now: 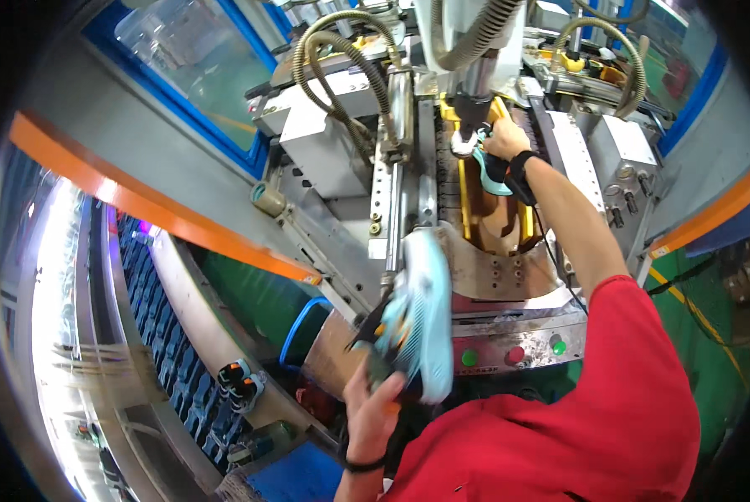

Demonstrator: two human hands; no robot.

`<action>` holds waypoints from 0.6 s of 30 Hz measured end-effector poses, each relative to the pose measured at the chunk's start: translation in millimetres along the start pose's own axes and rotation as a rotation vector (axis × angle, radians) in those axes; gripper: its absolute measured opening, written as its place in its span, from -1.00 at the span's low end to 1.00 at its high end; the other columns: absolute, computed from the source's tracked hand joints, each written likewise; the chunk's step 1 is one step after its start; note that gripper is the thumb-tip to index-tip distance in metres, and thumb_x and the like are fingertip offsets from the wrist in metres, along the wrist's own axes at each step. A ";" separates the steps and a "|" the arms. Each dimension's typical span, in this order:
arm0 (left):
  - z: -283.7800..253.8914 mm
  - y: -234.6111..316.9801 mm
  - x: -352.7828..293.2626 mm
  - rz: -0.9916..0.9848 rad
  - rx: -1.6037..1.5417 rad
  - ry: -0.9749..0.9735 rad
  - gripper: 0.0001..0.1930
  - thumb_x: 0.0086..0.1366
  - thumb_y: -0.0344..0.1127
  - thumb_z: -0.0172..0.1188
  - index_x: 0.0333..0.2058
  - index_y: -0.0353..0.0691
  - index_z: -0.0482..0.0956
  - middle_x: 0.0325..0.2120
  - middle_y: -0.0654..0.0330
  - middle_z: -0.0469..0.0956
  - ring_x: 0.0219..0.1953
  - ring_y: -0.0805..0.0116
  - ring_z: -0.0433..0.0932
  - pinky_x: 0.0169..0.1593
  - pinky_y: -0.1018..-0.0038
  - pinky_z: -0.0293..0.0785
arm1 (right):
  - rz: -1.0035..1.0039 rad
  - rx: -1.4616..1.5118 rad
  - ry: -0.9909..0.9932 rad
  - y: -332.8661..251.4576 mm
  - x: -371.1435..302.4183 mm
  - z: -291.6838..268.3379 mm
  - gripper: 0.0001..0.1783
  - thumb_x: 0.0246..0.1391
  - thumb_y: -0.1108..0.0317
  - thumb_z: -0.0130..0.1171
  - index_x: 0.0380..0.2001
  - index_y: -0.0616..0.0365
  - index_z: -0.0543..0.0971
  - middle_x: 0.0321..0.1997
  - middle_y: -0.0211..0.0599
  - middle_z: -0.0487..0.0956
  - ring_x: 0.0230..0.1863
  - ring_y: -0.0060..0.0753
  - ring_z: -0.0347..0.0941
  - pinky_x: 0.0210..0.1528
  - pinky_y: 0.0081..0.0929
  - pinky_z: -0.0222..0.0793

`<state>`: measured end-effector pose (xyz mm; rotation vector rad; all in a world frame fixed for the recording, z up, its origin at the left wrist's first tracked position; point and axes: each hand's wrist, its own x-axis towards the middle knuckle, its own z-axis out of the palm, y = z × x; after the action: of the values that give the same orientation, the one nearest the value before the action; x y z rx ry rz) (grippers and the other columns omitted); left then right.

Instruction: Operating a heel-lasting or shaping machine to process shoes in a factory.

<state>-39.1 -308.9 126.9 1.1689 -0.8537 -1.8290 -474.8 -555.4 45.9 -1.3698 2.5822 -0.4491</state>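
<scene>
Head view: gripping a light-blue shoe [432,326] in the left hand [372,418], with thumb and fingers closed on its dark collar side, though too blurred to fix the exact contact. Held up just beyond the left fingers, in front of the machine; taken by the collar, perhaps to leave the light-blue body unsqueezed. Runs lengthwise away from those fingers toward the machine, leaning slightly left at the far end; seems to point its toe that way, hard to confirm through the blur. Reaching with the right hand [509,140] to a second light-blue shoe [497,186], just below the right fingers and between yellow side pieces [465,213], probably to check sideways slip. Lies with its long axis roughly along that channel, with a rounded light-blue end toward the wearer. Cannot tell whether pinching the upper or merely resting on it, with fingers bent and tips partly lost against it. Note also, just left of the right fingers, a dark press head [473,109].
</scene>
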 end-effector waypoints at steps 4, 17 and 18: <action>-29.5 -7.8 -74.8 0.207 -0.151 0.468 -0.49 0.18 -0.52 0.17 0.13 -0.42 0.34 -0.14 0.15 0.54 -0.15 0.36 0.57 -0.05 0.45 0.51 | 0.067 -0.016 0.114 9.2 3.1 66.4 -0.49 -0.01 0.26 0.10 -0.04 0.37 0.30 -0.17 0.11 0.63 -0.08 0.07 0.59 -0.05 -0.13 0.49; -39.3 -129.5 -204.1 0.273 -0.476 0.925 -0.76 0.27 -0.43 0.19 -0.09 -0.32 0.52 -0.24 0.22 0.59 -0.24 0.43 0.59 -0.17 0.48 0.53 | -0.939 0.492 -0.185 -9.5 -350.6 114.6 -0.85 0.06 0.46 0.10 -0.25 0.21 0.51 -0.23 -0.07 0.48 -0.13 0.05 0.42 -0.10 -0.16 0.36; -38.3 -137.5 -208.5 0.280 -0.556 0.892 -0.66 0.29 -0.39 0.19 0.00 -0.40 0.46 -0.16 0.15 0.57 -0.16 0.38 0.59 -0.08 0.44 0.54 | -0.954 0.397 -0.232 0.8 -356.1 148.3 -0.83 0.07 0.46 0.09 -0.24 0.21 0.50 -0.22 -0.07 0.46 -0.12 0.06 0.40 -0.09 -0.14 0.35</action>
<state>16.5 -66.9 80.2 1.2286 0.0183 -1.0211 -232.5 -285.9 -86.1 -2.2235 1.4063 -0.8018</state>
